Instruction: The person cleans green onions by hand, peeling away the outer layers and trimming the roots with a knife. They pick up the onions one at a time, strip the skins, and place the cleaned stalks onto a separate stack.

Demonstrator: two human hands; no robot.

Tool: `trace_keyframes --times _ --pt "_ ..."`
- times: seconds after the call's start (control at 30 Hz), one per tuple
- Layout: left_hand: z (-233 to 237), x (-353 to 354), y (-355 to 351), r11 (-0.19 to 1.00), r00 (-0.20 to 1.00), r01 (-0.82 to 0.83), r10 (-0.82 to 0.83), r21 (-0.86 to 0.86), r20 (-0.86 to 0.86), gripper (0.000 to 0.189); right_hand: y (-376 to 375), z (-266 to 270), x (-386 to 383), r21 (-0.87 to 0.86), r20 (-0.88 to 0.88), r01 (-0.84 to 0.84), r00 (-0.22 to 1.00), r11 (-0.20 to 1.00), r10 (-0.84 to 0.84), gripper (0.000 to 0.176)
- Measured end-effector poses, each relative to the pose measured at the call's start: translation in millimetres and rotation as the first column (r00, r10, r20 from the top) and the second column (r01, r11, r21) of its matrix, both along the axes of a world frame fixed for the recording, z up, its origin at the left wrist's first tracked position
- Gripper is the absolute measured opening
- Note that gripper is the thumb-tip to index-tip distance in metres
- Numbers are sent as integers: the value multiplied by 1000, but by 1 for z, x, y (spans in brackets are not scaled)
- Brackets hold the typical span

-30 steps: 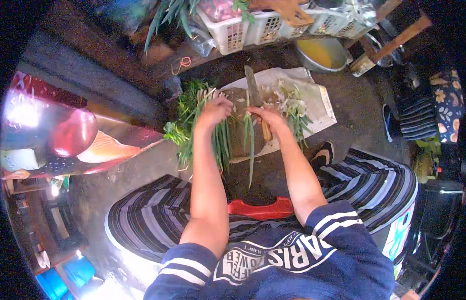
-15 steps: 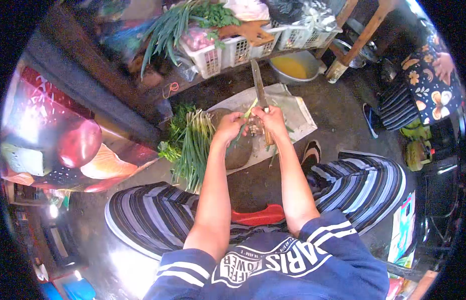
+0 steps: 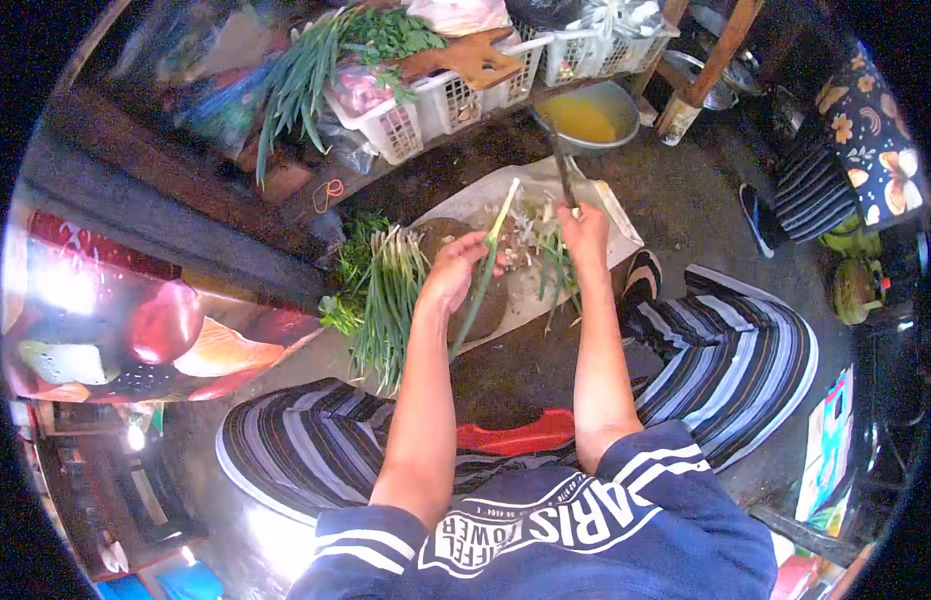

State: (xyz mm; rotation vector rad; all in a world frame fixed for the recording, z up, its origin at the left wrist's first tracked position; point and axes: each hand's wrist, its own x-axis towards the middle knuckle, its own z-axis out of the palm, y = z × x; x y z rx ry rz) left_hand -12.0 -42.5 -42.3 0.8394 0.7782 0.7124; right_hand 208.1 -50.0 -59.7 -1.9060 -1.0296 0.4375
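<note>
My left hand is closed around a spring onion, its white end pointing up and its green leaves hanging down. In my right hand is a knife, the blade pointing away from me toward a metal basin. Below my hands, trimmings lie on a pale sack spread on the floor. Beside my left forearm lies a bundle of spring onions, with leafy greens behind it. A dark round surface shows partly between my arms.
White plastic baskets stand on a low shelf, with a wooden board resting on them. The metal basin holds yellowish liquid. A wooden post rises at the right. Another person's patterned clothing shows at the far right.
My hands have moved apart, the right one going rightward with the knife. The spring onion stands clear of the right hand in my left. The view has shifted slightly.
</note>
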Motion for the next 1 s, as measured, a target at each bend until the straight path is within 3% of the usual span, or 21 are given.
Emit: trace_keyframes --times 0.03,0.1,0.17,0.23,0.3,0.33,0.4,0.43,0.5,0.53,0.6,0.73,0.8,0.83,0.9,1.0 --pt "-2 3 1 1000 1000 7 -7 -3 0 24 0 -4 -1 22 118 -5 993 1000 3 25" --pt "-2 7 2 997 997 -76 76 -19 20 22 -2 -3 -8 94 83 -24 996 995 16 26" --pt "3 12 0 990 991 -133 133 35 -3 21 -4 21 -20 29 -352 -119 928 992 121 26" --pt "2 17 1 978 981 -190 192 89 -22 22 1 31 -33 -27 -355 -147 926 989 128 30" --pt "-3 20 5 948 961 -188 231 256 -149 25 2 32 -47 -10 -521 -285 819 959 238 34" --pt "-5 22 6 948 961 -190 232 256 -148 25 5 28 -53 -11 -521 -286 820 958 238 34" --pt "-13 26 7 712 886 -162 410 683 -218 25 6 22 -65 38 -454 -313 840 949 296 23" --pt "-17 26 7 712 885 -164 412 682 -218 25 6 22 -66 37 -455 -315 840 948 297 23" --pt "-17 27 8 726 894 -304 442 617 -79 21 4 24 -67 157 -650 -307 684 939 332 18" --pt "-14 25 8 725 892 -309 445 615 -77 21 4 26 -67 156 -648 -311 684 938 334 18" --pt "-8 19 6 907 948 -306 319 290 4 22 3 29 -65 150 -670 -323 661 934 336 21" --pt "-4 16 9 900 958 -253 284 354 -38 18 5 26 -63 132 -647 -342 682 930 342 20" --pt "-2 14 10 968 975 -166 189 188 -115 13 6 23 -60 98 -646 -338 694 936 318 16" --pt "-5 13 10 968 975 -165 188 187 -116 13 6 23 -59 97 -647 -337 693 936 317 16" --pt "-9 13 11 972 982 -73 110 225 -155 12 5 21 -53 93 -567 -183 798 979 203 10" --pt "-12 16 9 987 990 -4 26 162 -137 13 8 16 -38 149 -523 -85 838 985 152 11"
